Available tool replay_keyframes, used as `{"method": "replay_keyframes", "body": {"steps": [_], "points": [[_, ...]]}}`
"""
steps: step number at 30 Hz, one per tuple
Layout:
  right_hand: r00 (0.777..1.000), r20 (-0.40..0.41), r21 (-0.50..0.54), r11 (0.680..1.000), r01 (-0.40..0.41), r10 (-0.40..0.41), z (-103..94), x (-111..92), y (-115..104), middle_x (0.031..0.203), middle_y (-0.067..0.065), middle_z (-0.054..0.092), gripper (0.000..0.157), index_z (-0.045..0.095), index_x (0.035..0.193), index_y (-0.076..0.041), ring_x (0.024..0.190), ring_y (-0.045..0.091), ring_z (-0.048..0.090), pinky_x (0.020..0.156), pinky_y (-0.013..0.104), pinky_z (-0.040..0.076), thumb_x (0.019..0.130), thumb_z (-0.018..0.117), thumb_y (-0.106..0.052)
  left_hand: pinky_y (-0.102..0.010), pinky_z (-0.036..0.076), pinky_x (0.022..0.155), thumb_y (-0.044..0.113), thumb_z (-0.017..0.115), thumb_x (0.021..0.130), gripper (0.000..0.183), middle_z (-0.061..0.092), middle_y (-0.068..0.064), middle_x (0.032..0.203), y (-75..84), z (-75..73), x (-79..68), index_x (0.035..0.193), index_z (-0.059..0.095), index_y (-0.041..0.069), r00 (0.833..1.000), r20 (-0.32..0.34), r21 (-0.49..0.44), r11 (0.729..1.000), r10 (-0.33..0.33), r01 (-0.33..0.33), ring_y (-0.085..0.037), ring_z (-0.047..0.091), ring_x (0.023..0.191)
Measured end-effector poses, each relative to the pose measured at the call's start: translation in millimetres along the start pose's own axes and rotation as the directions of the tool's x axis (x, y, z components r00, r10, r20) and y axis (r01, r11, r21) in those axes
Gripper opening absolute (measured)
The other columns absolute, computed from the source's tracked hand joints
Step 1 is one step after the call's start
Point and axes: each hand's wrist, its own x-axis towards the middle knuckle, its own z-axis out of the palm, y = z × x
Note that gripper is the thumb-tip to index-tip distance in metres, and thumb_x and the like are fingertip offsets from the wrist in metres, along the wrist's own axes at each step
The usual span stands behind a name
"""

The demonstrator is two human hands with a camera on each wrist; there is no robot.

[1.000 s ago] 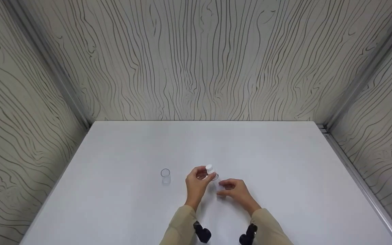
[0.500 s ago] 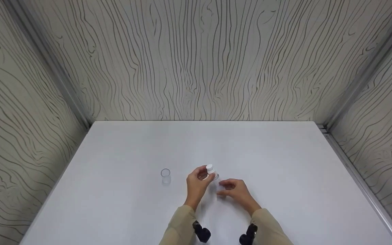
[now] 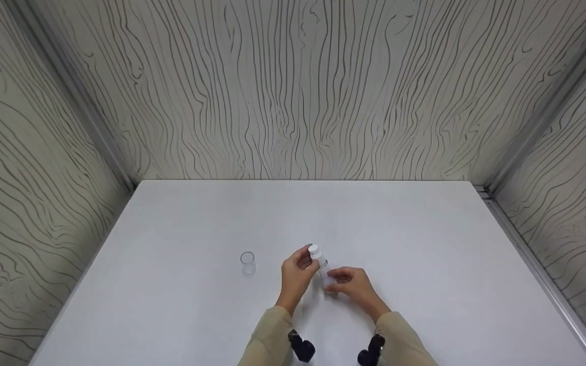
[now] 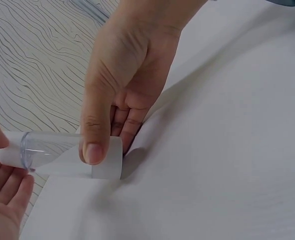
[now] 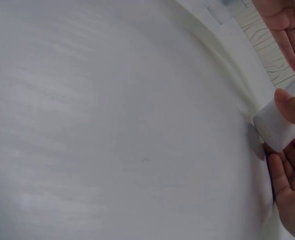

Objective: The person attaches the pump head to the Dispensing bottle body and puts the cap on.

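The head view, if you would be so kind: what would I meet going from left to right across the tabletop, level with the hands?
Clear cup → left hand → white-capped container, held between the hands → right hand.

left fingers (image 3: 304,249) hold a white bottle (image 3: 316,253), right fingers (image 3: 334,288) a clear cup (image 3: 325,272).

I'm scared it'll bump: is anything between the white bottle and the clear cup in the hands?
Nothing visible: the white bottle, in the left hand, is right at the rim of the clear cup in the right hand. The other cup stands apart, to the left.
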Motion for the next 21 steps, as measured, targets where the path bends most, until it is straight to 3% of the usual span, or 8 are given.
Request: {"method": "replay_keyframes", "body": {"steps": [4,6,11,21], "points": [[1.0,0.001,-0.008,1.0,0.002,-0.002,-0.2,0.6,1.3,0.112,0.023,0.07,0.041,0.067,0.108,0.007,0.104,0.03,0.068,0.089,0.029,0.058,0.074,0.081,-0.011,-0.031,0.057,0.095,-0.002,0.061,0.083,0.044,0.064,-0.031,0.119,0.3,1.4,0.3,0.124,0.054,-0.014,1.0,-0.01,0.013,1.0,-0.005,0.006,-0.038,0.065,0.111],[1.0,-0.003,-0.012,1.0,-0.005,0.005,-0.2,0.2,1.0,0.111,0.022,0.07,0.041,0.068,0.108,0.006,0.103,0.03,0.068,0.089,0.03,0.058,0.074,0.081,-0.011,-0.03,0.057,0.095,0.0,0.064,0.082,0.045,0.065,-0.028,0.119,-9.3,2.7,3.3,0.125,0.055,-0.012,1.0,-0.023,0.011,1.0,-0.005,0.006,-0.035,0.066,0.111],[1.0,-0.011,-0.012,1.0,-0.01,0.01,0.2,-1.7,-0.5,0.11,0.022,0.07,0.04,0.068,0.108,0.006,0.102,0.029,0.068,0.087,0.03,0.059,0.074,0.081,-0.011,-0.03,0.058,0.092,0.004,0.072,0.079,0.042,0.068,-0.023,0.112,-12.8,2.1,3.2,0.118,0.061,-0.007,0.997,-0.071,0.032,0.999,0.018,-0.016,-0.03,0.069,0.104],[1.0,-0.028,-0.035,0.999,-0.005,0.004,2.9,0.4,3.5,0.113,0.024,0.069,0.037,0.067,0.109,0.007,0.106,0.034,0.067,0.094,0.041,0.057,0.076,0.078,-0.005,-0.031,0.06,0.084,0.017,0.082,0.075,0.037,0.072,-0.014,0.1,-11.9,3.4,2.1,0.105,0.066,0.001,0.988,-0.147,0.097,0.995,0.046,-0.032,-0.018,0.069,0.09]]}}
